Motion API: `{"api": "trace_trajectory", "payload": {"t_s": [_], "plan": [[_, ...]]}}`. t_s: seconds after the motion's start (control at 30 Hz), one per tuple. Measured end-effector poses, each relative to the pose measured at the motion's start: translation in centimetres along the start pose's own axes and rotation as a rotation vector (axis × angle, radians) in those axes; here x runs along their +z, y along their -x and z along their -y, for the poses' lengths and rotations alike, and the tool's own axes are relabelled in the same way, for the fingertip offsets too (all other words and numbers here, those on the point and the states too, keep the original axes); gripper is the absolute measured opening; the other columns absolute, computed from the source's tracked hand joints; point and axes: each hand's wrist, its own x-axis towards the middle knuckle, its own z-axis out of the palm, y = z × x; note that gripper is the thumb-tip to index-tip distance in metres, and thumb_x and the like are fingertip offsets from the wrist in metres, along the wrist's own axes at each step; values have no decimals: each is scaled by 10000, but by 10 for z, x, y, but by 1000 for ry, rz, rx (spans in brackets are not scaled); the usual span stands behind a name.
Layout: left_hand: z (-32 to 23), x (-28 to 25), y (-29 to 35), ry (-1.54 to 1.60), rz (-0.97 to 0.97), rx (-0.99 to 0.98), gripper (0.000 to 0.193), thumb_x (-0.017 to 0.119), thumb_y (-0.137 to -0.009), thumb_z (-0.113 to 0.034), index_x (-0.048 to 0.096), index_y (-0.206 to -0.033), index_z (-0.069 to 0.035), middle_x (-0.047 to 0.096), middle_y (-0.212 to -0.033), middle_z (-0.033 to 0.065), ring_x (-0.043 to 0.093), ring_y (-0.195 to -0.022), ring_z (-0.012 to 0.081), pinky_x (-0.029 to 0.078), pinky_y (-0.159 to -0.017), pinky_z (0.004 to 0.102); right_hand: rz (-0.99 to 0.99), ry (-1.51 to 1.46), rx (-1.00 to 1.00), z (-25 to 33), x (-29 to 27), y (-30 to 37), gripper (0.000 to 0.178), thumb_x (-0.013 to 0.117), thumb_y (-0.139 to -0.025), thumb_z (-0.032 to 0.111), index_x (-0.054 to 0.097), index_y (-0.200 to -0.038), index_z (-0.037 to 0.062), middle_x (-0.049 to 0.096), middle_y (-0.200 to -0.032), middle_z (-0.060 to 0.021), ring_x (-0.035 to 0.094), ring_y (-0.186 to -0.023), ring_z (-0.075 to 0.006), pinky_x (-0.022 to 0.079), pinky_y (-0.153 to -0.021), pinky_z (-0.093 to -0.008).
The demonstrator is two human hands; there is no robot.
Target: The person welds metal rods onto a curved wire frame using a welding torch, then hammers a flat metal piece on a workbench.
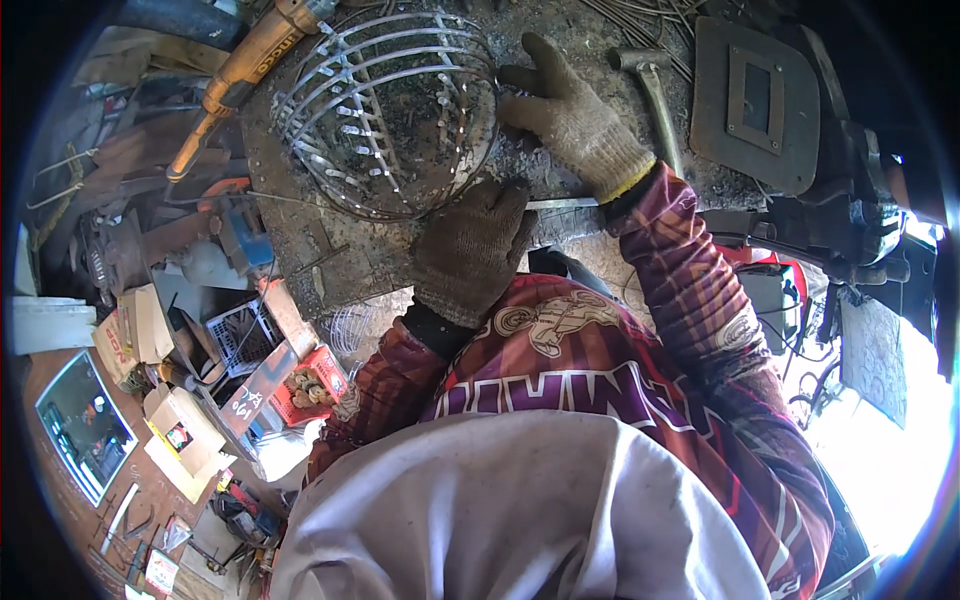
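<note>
A round cage of bent metal bars (353, 112) lies on the worn worktable, with short bright rod pieces along its crossing strips. My left hand (470, 255), in a dark brown knit glove, is at the cage's near rim. Its finger and thumb close on the end of a thin, light metal strip (562, 203), which runs right toward my other wrist; the fingertips are partly in shadow. Beyond it, my right hand (570, 120), in a paler soiled glove with a yellow cuff edge, has its fingers spread beside the cage's right side. It holds nothing.
An orange power tool (245, 75) lies left of the cage. A hammer (655, 105) and a welding face shield (755, 105) rest on the worktable (350, 265) at right. Thin rods lie at the back. Lower left are a red crate (310, 385), open cardboard boxes (185, 440) and tools.
</note>
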Motion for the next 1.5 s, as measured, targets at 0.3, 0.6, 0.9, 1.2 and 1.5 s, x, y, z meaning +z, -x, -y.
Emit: {"api": "trace_trajectory", "payload": {"t_s": [0.3,0.6,0.9,1.2,1.5], "plan": [[1,-1,-1,-63,74,-5,299,692,-961,-263,683,-1206,-92,678,-1088,154,694,-963,365,574,-816,477,-186,-174,-88,25,-13,36,863,707,-948,174,229,-1637,-27,547,-1522,-250,708,-1062,-235,597,-841,-334],[1,-16,6,-81,-16,30,334,704,-973,-309,708,-1216,-80,698,-1081,154,703,-960,347,578,-792,443,-390,992,221,-7,-76,74,634,641,-952,426,558,-1451,45,704,-1197,-279,698,-1099,-462,565,-967,-525],[24,-56,33,-101,-443,289,480,838,-879,-231,679,-1298,-60,637,-1238,173,668,-1062,294,582,-869,412,-110,-69,442,-7,-105,68,457,668,-982,355,627,-1247,-14,718,-907,-110,718,-793,-214,579,-730,-319],[92,-62,33,-150,-656,-67,908,845,-890,-330,353,-1558,39,409,-1554,288,432,-1423,454,336,-1211,525,-348,-469,236,20,12,75,463,565,-1028,260,543,-1391,-26,676,-948,-79,647,-690,-127,557,-622,-278],[60,-67,41,34,-145,508,448,775,-899,-215,654,-1308,-79,675,-1231,126,686,-1044,253,564,-887,414,-363,-522,290,12,20,72,488,604,-1009,203,545,-1444,-8,691,-993,-63,651,-671,-116,562,-604,-254]]}}
